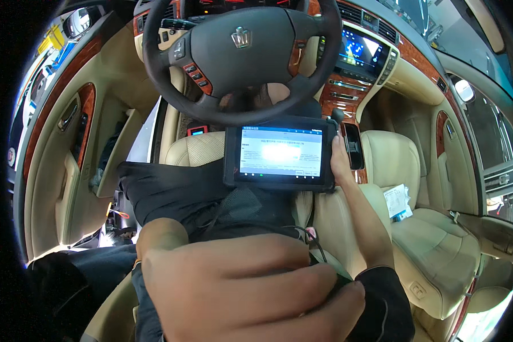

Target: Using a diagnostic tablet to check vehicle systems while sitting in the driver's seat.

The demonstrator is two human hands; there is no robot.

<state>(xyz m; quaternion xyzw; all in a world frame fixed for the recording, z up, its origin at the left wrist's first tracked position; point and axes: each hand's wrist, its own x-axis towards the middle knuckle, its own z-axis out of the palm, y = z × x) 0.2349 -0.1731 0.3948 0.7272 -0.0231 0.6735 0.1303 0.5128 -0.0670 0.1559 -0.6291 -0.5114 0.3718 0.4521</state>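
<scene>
A tablet in a thick black case [280, 183] rests over my lap, below the steering wheel. Its lit screen shows lines of text and a bright glare patch. My right hand [340, 162] grips the tablet's right edge, with the forearm coming up along the seat side. My left hand [239, 285] is raised very close to the camera, large in the lower middle. Its fingers lie side by side, bent toward the right, and whatever they may hold is hidden. A thin black cable [319, 246] runs across my dark clothing behind this hand.
The steering wheel [251, 117] stands just beyond the tablet. A black phone [354, 147] lies on the centre console, beside the gear knob [337, 115]. Papers [398, 202] lie on the beige passenger seat [433, 233]. The driver's door [68, 188] is open on the left. A small red-edged device [197, 131] sits by the seat front.
</scene>
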